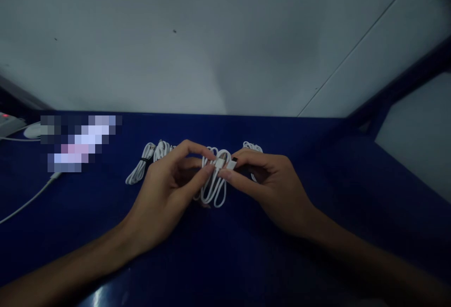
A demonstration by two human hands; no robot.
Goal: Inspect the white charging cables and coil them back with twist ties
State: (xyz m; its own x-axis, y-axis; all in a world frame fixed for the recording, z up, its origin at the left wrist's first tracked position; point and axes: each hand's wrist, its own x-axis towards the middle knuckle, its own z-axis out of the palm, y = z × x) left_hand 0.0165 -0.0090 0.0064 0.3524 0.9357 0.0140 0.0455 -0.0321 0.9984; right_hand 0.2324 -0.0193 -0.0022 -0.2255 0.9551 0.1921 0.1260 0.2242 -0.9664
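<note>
Between my two hands, above the blue table (225, 260), is a looped white cable (214, 187). My left hand (172, 180) grips its left side between thumb and fingers, near a white plug with a metal end. My right hand (271, 175) pinches the upper right of the coil beside a second white connector with a dark end (231, 163). Behind my left hand lie other white cable bundles, one with a black tie (141, 162). Another white bundle (252, 146) is partly hidden behind my right hand.
At the left, a pixelated bright object (84, 140) lies on the table, with a white cord (30, 206) running from it. A white device (12, 121) with a red light is at the far left edge. A pale wall (197, 53) rises behind the table.
</note>
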